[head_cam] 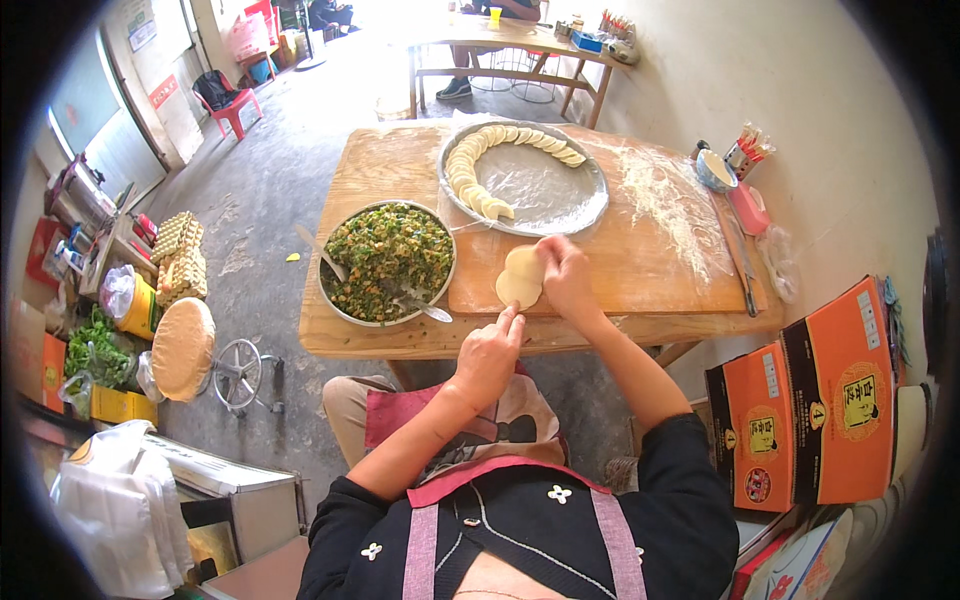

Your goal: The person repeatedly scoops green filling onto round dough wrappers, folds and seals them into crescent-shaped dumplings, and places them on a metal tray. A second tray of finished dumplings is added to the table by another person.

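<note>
Two round dough wrappers (517,286) overlap near the front edge of a floured wooden board (630,289). My right hand (568,281) pinches the right side of the upper one. At the lower wrapper's near edge are the fingertips of my left hand (484,360); whether they pinch it or only touch it is hard to see. Left of the board stands a metal bowl (324,289) of chopped green and orange filling (390,251), with a spoon (431,310) and a second utensil handle (322,251) in it. Behind, a lined round tray (540,187) carries a curved row of folded dumplings (469,161).
A long dark rolling pin or knife-like tool (748,289) lies along the board's right edge. Beyond it sit a small bowl (716,171) and a pink container (748,208). Orange cartons (840,397) stand right, a round stool (184,349) left. Someone sits at a far table (510,34).
</note>
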Available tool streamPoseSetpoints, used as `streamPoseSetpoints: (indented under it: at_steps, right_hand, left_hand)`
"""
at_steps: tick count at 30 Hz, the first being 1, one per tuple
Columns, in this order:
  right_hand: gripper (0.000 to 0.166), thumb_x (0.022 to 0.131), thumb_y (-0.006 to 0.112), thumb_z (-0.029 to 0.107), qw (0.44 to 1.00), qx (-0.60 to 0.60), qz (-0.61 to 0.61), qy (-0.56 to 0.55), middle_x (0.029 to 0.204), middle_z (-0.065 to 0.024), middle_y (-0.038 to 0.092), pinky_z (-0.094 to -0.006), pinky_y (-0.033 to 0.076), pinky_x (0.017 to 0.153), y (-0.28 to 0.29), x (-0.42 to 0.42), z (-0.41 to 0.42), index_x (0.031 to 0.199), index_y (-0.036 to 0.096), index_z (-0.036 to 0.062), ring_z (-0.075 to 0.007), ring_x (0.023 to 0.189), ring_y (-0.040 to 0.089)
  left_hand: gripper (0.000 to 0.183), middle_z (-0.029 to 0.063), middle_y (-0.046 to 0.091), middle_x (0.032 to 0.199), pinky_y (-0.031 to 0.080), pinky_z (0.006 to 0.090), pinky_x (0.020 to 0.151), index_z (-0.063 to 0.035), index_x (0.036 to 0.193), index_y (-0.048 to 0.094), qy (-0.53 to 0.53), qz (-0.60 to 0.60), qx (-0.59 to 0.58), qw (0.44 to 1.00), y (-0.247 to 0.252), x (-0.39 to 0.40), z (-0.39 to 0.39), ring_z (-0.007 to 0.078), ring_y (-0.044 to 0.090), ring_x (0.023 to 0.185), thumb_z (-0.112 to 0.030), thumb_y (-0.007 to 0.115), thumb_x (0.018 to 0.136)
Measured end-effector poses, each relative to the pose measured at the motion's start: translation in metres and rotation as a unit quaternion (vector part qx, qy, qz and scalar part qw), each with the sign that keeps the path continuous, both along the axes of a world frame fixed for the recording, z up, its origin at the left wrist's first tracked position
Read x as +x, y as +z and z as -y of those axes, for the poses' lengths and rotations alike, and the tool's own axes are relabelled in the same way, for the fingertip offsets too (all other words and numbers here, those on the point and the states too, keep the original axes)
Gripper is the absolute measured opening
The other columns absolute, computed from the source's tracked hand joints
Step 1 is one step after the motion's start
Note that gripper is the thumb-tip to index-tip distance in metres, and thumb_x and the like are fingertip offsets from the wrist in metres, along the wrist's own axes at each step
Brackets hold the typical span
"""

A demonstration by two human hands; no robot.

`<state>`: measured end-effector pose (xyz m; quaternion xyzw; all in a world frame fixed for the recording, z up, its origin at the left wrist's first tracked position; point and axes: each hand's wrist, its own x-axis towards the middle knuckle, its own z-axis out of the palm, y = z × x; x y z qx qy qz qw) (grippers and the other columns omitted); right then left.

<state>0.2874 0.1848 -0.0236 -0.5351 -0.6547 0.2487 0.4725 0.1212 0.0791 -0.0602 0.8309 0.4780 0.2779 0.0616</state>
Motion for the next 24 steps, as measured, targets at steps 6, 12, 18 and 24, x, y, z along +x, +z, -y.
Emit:
streamPoseSetpoints:
  at_steps: [6, 12, 18, 24]
  right_hand:
    - [0.02, 0.105, 0.054, 0.022, 0.94, -0.109, -0.315, 0.074, 0.085, -0.003, 0.068, -0.0233, 0.053, 0.065, 0.02, 0.001, -0.015, 0.109, 0.062, 0.0038, -0.0074, 0.08, 0.065]
    - [0.014, 0.102, 0.057, 0.013, 0.914, -0.218, -0.188, 0.285, 0.094, -0.0063, 0.069, -0.0329, 0.057, 0.075, 0.067, -0.05, 0.047, 0.11, 0.063, 0.0036, -0.0157, 0.083, 0.068]
    - [0.043, 0.082, 0.069, 0.002, 0.899, 0.205, 0.238, 0.305, 0.1, -0.0138, 0.062, -0.0412, 0.054, 0.075, 0.04, -0.071, 0.039, 0.124, 0.063, 0.009, -0.0327, 0.092, 0.062]
    - [0.015, 0.092, 0.069, 0.01, 0.922, 0.115, 0.107, 0.355, 0.083, -0.0113, 0.064, -0.038, 0.052, 0.064, 0.024, -0.123, 0.035, 0.107, 0.073, 0.0094, -0.0291, 0.072, 0.066]
  left_hand:
    - [0.041, 0.0189, 0.061, 0.134, 0.057, 0.0394, 0.085, 0.0049, 0.134, 0.05, 0.028, 0.373, -0.119, 0.92, 0.026, -0.003, 0.006, 0.0289, 0.07, 0.101, -0.018, 0.055, 0.101]
    - [0.046, 0.0164, 0.064, 0.127, 0.058, 0.0429, 0.095, 0.0032, 0.135, 0.051, -0.07, 0.745, -0.352, 0.563, 0.054, -0.048, 0.017, 0.0252, 0.065, 0.116, -0.032, 0.049, 0.107]
    - [0.036, 0.0179, 0.066, 0.123, 0.058, 0.0437, 0.095, 0.0035, 0.131, 0.053, 0.009, 0.767, -0.339, 0.544, 0.054, -0.1, 0.071, 0.0309, 0.068, 0.11, -0.021, 0.056, 0.104]
    - [0.012, 0.0149, 0.074, 0.099, 0.058, 0.0335, 0.087, 0.0037, 0.104, 0.067, 0.142, 0.605, -0.183, 0.762, 0.034, -0.117, 0.096, 0.0223, 0.071, 0.1, -0.005, 0.06, 0.099]
